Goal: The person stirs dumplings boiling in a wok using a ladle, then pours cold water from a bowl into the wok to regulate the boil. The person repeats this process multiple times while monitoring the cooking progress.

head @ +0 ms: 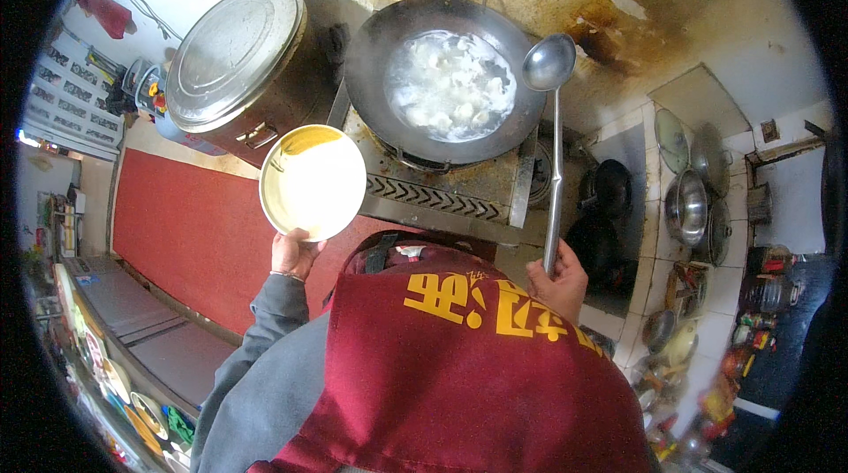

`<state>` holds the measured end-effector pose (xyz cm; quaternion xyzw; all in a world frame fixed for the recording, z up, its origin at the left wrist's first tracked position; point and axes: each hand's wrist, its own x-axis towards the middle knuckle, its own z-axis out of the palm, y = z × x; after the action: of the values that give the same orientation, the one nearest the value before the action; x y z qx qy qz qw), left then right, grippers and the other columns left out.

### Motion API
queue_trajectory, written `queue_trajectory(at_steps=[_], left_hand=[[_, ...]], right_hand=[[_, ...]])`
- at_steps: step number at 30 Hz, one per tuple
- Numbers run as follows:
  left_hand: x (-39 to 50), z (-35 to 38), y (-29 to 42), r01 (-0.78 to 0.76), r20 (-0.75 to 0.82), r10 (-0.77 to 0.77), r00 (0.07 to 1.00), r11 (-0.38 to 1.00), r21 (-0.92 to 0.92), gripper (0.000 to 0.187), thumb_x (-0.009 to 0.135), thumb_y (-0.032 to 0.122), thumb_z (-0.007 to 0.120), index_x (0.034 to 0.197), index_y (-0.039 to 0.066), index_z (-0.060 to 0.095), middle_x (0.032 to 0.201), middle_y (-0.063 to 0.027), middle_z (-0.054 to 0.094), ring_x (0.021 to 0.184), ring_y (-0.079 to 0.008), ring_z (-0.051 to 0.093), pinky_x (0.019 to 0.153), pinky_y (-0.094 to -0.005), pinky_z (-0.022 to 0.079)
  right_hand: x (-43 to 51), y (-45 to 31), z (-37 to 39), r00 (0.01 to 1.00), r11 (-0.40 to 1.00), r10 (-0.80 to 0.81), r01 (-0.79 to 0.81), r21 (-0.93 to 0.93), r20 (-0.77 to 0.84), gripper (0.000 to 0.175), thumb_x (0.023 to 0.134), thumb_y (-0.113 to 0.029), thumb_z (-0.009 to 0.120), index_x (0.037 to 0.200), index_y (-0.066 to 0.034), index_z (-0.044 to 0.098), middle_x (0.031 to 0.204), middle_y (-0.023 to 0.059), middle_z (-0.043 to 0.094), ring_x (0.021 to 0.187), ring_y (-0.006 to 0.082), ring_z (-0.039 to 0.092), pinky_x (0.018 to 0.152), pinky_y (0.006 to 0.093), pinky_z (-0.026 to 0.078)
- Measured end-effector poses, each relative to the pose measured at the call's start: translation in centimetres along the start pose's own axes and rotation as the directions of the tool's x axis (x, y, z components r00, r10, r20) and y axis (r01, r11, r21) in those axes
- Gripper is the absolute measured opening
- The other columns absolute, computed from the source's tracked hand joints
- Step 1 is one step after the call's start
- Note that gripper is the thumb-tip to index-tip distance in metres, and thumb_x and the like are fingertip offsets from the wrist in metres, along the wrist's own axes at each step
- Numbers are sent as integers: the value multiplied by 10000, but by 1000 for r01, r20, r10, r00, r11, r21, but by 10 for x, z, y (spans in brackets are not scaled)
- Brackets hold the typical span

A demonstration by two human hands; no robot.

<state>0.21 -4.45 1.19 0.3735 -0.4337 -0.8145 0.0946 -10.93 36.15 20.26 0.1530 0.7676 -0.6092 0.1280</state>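
Observation:
By its near rim, my left hand (295,256) holds a round, pale bowl (317,185) with a yellowish mark inside its far wall. My right hand (560,279) grips the handle of a long metal ladle (550,62), whose round head is raised beside the right rim of a wok. Inside this large dark wok (371,49), whitish pieces sit in foamy, steaming liquid (454,85); what they are cannot be told. The wok rests on a metal stove (430,200).
A tall lidded metal pot (238,55) stands left of the wok. Red matting (192,228) covers the floor at left. Dark pans (611,188) are right of the stove, with metal bowls and lids (687,207) farther right. The stained wall (662,29) rises behind.

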Motion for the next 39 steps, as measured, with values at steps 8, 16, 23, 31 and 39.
queue_trajectory(at_steps=[8,16,23,31,39], left_hand=[[-48,58,70,92,-180,-111,977,989,-116,248,823,16,489,1055,-70,503,991,-187,576,837,-284,604,634,-392,543],[-60,87,99,111,-175,-130,976,987,-114,437,794,-64,401,1230,-53,420,1062,-192,599,850,-277,650,607,-374,602],[-41,109,115,42,-51,-42,998,999,-11,423,801,-53,401,1224,-74,411,1075,-207,589,870,-300,646,631,-392,602],[12,154,132,-263,264,204,943,941,214,333,796,206,609,1011,-38,534,889,-189,620,797,-315,640,675,-401,553],[30,215,158,10,190,-33,981,993,121,483,833,-46,341,1306,-122,277,1148,-316,523,1005,-461,597,726,-405,620]], right_hand=[[4,2,-2,999,999,-44,45,-26,18,526,843,-5,613,1334,25,427,682,20,564,479,70,500,396,228,393],[6,3,-5,999,1000,-26,26,-12,-22,538,862,-27,608,1351,38,391,681,36,565,459,74,492,364,238,395],[5,1,-12,1000,999,5,-4,55,-28,534,867,-27,607,1351,38,391,682,46,557,469,81,485,386,239,395],[6,13,-32,998,994,-13,21,108,-68,558,864,-23,601,1372,26,373,679,48,556,464,88,500,368,252,410],[5,15,-44,993,989,45,-28,142,-112,588,848,-13,613,1382,1,367,678,48,556,463,91,504,361,255,419]])
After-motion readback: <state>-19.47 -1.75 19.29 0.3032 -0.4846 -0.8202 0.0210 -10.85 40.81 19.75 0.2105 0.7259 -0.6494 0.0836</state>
